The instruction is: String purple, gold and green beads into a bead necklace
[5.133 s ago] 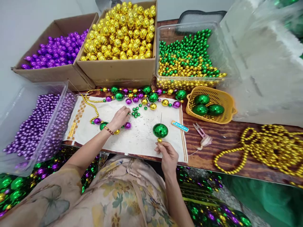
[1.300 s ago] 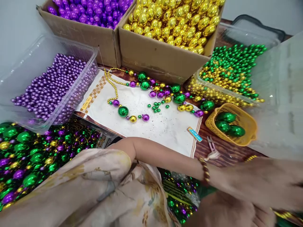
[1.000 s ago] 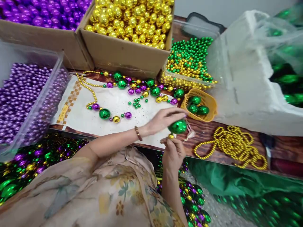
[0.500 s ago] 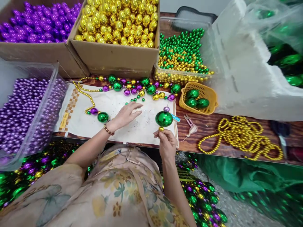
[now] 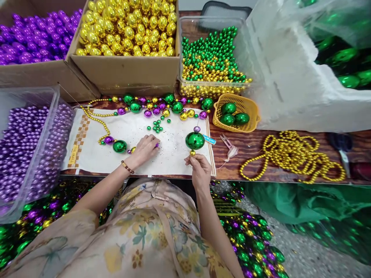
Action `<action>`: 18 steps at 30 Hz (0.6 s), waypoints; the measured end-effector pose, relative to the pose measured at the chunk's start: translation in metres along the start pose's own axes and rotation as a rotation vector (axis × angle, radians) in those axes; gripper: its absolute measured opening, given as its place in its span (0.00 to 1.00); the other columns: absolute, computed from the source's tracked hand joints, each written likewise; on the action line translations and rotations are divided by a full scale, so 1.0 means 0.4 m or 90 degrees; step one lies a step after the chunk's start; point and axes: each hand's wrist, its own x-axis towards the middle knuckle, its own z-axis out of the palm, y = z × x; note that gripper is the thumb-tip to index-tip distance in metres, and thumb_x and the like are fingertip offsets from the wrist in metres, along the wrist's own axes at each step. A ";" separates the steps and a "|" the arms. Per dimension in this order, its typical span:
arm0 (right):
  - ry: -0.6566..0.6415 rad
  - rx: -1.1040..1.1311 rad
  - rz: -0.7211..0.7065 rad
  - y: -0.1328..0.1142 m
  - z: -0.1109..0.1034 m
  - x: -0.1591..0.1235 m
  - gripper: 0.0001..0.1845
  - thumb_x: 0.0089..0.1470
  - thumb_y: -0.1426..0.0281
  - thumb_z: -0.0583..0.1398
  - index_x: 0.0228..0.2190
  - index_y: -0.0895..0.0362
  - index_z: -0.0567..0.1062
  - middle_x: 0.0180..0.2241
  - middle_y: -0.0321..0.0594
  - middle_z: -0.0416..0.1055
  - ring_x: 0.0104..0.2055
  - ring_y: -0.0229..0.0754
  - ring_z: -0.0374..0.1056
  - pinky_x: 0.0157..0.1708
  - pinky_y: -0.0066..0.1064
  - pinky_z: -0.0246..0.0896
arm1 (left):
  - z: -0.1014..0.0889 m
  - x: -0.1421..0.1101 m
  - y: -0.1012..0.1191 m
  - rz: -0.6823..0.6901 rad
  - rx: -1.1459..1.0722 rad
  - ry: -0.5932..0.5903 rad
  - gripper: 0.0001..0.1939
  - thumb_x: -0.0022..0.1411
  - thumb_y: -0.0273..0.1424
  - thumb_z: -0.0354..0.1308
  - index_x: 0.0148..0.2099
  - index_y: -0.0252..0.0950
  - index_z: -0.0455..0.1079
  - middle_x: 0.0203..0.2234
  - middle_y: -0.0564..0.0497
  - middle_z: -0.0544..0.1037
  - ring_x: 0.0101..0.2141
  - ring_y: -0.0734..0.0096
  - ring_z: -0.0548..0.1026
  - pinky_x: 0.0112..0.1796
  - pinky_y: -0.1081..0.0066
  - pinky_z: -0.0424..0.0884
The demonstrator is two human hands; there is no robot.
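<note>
My right hand (image 5: 201, 170) pinches a thin upright needle (image 5: 198, 120) near the front of the white cloth (image 5: 171, 158). Threaded on it, from the bottom up, are a small gold bead (image 5: 192, 153), a big green bead (image 5: 194, 140) and a lavender bead (image 5: 197, 129). To the left, my left hand (image 5: 144, 150) rests on the cloth with its fingertips closed on a purple bead (image 5: 157, 145), mostly hidden. That bead lies at the end of a strand with another large green bead (image 5: 119, 146). Behind the fingers sit several loose small green beads (image 5: 156, 126).
A finished-looking bead strand (image 5: 135, 107) runs along the cloth's back edge. Behind stand a carton of gold beads (image 5: 124, 73) and a clear bin (image 5: 214, 83). Rightward are a yellow basket (image 5: 255, 119), thread snips (image 5: 228, 146), gold bead chains (image 5: 286, 158) and scissors (image 5: 344, 158).
A lavender bead now sits above the green one on the needle. My left hand swung far right, came back above the needle, then opened over the cloth and has closed on the purple bead.
</note>
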 end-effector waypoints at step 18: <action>-0.063 -0.030 0.128 0.019 0.081 -0.020 0.13 0.47 0.59 0.67 0.27 0.56 0.76 0.23 0.35 0.75 0.24 0.37 0.69 0.27 0.29 0.64 | -0.019 0.120 0.180 -0.095 -1.055 0.202 0.19 0.62 0.45 0.63 0.46 0.36 0.76 0.38 0.46 0.81 0.42 0.66 0.78 0.41 0.70 0.71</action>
